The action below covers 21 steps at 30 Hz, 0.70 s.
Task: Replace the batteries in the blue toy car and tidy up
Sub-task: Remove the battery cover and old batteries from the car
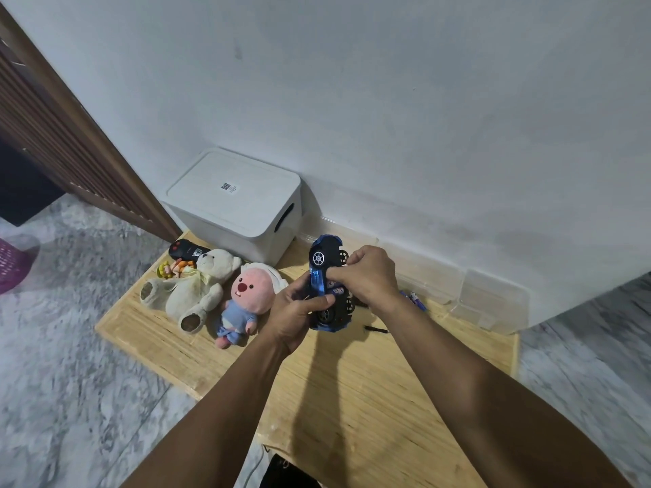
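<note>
The blue toy car (pixel 322 257) is held on its side above the wooden table (pixel 352 382), its underside turned to the right. My left hand (pixel 294 308) grips the car from below and the left. My right hand (pixel 366 276) lies over the underside with its fingers curled at the battery bay, where batteries (pixel 334 288) show. Whether those fingers pinch a battery is hidden. Loose batteries (pixel 415 299) lie on the table just right of my right wrist. A small black piece (pixel 376 329) lies on the table below the car.
A white lidded storage box (pixel 234 202) stands at the table's back. A white teddy bear (pixel 197 288), a pink plush (pixel 243 304), a small doll (pixel 172 269) and a black remote (pixel 186 251) lie on the left. A clear plastic container (pixel 486 301) sits against the wall at right.
</note>
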Available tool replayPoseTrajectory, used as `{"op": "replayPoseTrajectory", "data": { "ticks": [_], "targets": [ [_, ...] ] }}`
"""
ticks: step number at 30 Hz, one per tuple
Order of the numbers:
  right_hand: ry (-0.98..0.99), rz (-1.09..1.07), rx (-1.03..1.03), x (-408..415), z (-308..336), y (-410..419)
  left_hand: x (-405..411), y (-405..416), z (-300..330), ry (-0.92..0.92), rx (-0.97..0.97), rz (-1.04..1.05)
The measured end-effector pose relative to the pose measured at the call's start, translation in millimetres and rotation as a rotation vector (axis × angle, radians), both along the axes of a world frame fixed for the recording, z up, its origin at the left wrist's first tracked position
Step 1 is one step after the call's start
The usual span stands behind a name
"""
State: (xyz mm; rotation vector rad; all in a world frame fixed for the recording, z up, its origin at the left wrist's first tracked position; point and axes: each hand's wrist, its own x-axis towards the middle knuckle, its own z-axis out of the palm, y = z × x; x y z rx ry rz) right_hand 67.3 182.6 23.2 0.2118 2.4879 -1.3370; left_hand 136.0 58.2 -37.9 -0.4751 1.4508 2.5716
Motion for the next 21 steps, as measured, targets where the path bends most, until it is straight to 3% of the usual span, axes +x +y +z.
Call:
{"op": "replayPoseTrajectory", "data": {
  "ticks": [5, 21],
  "targets": [
    [-0.074, -0.042, -0.158, -4.5, -3.7, 4.9, -1.5, -2.2, 5.9, 0.028, -0.007, 0.004],
    [-0.237, -0.112, -0.285, -19.0, -9.4, 17.3, -4.3, 3.0, 7.1, 0.026, 0.019, -0.029]
  ]
}}
